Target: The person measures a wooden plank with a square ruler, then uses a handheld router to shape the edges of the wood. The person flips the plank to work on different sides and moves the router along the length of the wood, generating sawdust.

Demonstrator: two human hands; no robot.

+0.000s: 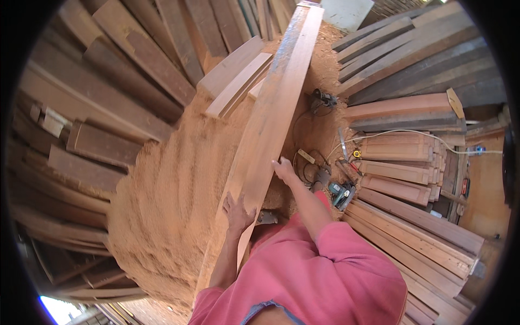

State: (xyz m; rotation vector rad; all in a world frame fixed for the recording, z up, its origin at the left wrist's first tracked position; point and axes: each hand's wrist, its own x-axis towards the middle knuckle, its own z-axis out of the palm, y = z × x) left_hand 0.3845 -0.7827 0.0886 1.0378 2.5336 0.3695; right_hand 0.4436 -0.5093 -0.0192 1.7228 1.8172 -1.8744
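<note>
A long, pale wooden plank [269, 119] runs from the far top of the view down past my left side, with a greyer strip along its far part. My left hand [239, 215] lies on the plank's near part, palm down, with the fingers spread. Farther along, my right hand [283, 169] is closed at the plank's right edge; some of its fingers are hidden. Below that edge, a teal power saw [342, 194] rests on the ground to the right of my right forearm.
Sawdust [173, 200] is heaped left of the plank, with short boards [238, 84] on it. Dark timbers [103, 116] line the left. Board stacks [401, 160] fill the right. Another power tool [323, 98], a yellow tape measure [357, 154] and a pale cable [390, 131] lie between.
</note>
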